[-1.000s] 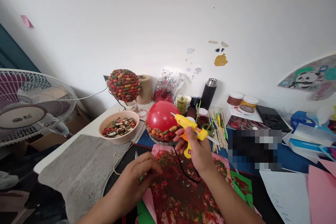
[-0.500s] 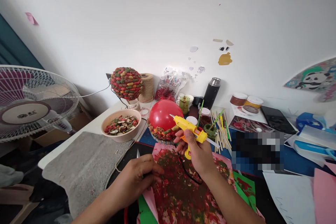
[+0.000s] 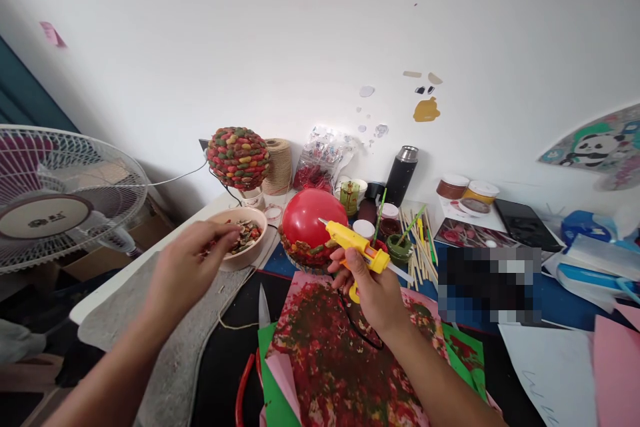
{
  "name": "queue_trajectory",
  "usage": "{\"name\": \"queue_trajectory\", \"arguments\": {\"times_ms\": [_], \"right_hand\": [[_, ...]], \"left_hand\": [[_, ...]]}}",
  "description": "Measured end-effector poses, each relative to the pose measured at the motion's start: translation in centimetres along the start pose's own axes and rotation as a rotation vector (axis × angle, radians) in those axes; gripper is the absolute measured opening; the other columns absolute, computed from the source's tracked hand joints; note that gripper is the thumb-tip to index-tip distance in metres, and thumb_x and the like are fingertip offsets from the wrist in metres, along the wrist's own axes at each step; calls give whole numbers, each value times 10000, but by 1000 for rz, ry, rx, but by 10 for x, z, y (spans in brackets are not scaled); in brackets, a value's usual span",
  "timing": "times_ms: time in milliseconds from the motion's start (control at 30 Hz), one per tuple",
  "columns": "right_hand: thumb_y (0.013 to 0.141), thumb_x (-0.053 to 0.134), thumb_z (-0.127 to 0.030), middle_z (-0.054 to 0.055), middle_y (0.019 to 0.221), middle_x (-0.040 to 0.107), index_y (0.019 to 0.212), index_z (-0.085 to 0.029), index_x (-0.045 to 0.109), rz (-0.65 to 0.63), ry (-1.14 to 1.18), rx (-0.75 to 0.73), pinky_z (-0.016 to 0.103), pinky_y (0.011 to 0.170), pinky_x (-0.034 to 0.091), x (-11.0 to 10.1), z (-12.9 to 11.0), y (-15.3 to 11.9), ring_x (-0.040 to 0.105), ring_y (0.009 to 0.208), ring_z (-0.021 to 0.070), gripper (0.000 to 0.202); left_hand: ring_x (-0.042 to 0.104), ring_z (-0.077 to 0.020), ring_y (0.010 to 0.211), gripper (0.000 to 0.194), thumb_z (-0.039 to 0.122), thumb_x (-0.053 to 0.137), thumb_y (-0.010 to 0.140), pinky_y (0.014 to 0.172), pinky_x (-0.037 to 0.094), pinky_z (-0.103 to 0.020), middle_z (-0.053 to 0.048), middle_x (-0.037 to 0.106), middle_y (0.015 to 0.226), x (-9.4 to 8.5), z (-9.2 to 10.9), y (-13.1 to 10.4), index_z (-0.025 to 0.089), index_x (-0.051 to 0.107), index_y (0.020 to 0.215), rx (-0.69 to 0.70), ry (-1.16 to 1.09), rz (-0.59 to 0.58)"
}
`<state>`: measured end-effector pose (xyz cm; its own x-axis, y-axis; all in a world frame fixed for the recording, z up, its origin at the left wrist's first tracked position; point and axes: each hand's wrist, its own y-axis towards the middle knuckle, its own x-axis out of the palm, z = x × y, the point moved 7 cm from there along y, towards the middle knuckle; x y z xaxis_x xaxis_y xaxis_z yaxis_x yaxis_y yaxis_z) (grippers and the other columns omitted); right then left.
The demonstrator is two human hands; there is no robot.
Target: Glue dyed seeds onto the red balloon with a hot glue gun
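In my right hand [image 3: 373,283] is a yellow hot glue gun [image 3: 357,243], its nozzle pointing up and left in front of a red balloon [image 3: 313,215]. Coloured shell-like pieces [image 3: 303,250] cover the balloon's lower part. My left hand [image 3: 193,263] is at the near left side of a beige bowl [image 3: 256,248], its thumb and fingertips drawn together; anything between them is hidden. Loose painted shell-like pieces [image 3: 247,235] lie in the bowl. Below the balloon spreads a paint-stained pink sheet [image 3: 345,353].
A ball covered in coloured pieces [image 3: 239,157] stands behind the bowl, beside a twine spool [image 3: 277,165]. Scissors [image 3: 263,307] lie left of the sheet. Paint jars [image 3: 400,250], wooden sticks [image 3: 423,260] and a black flask [image 3: 403,175] are at right. A fan [image 3: 65,207] stands at far left.
My left hand has moved left and up from the pink sheet to the bowl, uncovering the scissors. My right hand still holds the glue gun in nearly the same place.
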<state>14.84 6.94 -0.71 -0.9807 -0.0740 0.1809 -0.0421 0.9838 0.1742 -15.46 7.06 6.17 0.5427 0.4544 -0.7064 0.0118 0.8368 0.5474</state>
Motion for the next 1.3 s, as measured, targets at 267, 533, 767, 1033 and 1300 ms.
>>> {"name": "queue_trajectory", "arguments": {"times_ms": [267, 533, 767, 1033, 1300], "right_hand": [[900, 707, -842, 68, 788, 782, 907, -191, 799, 3, -42, -9, 263, 521, 529, 1, 4, 0, 702, 588, 166, 658], [950, 688, -791, 74, 799, 792, 927, -207, 800, -12, -140, -25, 310, 552, 541, -1, 8, -2, 722, 620, 210, 596], [989, 669, -752, 80, 827, 799, 935, -204, 801, -54, -186, -89, 338, 595, 587, 5, 1, -3, 736, 630, 220, 567], [980, 666, -766, 76, 803, 796, 938, -219, 800, -20, -176, -72, 338, 570, 574, 3, 1, -3, 729, 612, 227, 565], [1000, 697, -672, 53, 741, 755, 893, -274, 832, 13, -250, -200, 388, 669, 604, 0, -15, -5, 723, 691, 280, 434]], "left_hand": [[702, -389, 976, 459, 417, 443, 1003, 955, 505, -512, -195, 820, 1043, 35, -61, 35, 200, 846, 973, 104, 502, -296], [717, -415, 987, 428, 407, 483, 971, 940, 513, -524, -213, 824, 1020, 46, -76, 38, 195, 855, 960, 118, 493, -336], [712, -342, 1038, 397, 490, 520, 1002, 950, 535, -440, -89, 809, 1036, 17, -47, 36, 227, 816, 976, 29, 291, -109], [786, -243, 893, 222, 449, 744, 949, 822, 610, -322, -56, 856, 959, 52, 48, -17, 251, 844, 957, -15, -480, -223], [734, -200, 784, 319, 510, 855, 866, 738, 600, -299, -72, 836, 908, 92, 97, -46, 204, 838, 954, -309, -927, -276]]}}
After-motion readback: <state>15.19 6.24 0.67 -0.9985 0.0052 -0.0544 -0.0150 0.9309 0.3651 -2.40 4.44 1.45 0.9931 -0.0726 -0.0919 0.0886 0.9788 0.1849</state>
